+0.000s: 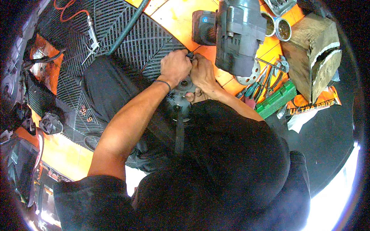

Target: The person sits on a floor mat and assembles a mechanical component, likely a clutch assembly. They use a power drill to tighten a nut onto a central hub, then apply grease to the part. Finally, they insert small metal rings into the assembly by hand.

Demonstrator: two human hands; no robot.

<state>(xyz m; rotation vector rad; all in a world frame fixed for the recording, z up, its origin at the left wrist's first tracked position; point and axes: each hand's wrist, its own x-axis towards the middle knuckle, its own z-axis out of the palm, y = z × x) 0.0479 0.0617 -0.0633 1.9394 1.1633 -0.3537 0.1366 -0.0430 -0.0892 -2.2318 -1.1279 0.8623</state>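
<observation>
- The person sits over the work, so both forearms come up from the lower edge and meet at one spot just above the lap.
- The left hand (175, 67) is curled into a fist, its fingers closed tightly around something small at the top of a round grey metal part (180, 96); what exactly it pinches is hidden by the knuckles.
- The right hand (203, 75) presses against the left, fingers folded around the same spot and thumb low on the part's rim, apparently to steady it.
- The round part rests against the dark trousers, between the knees, which holds it in place.
- A large grey motor housing (237, 32) stands just beyond the hands on the orange floor (173, 15).
- Pliers (266, 79) and a green case (275, 100) lie near the right hand, within easy reach.
- A wooden block (310, 50) stands further right.
</observation>
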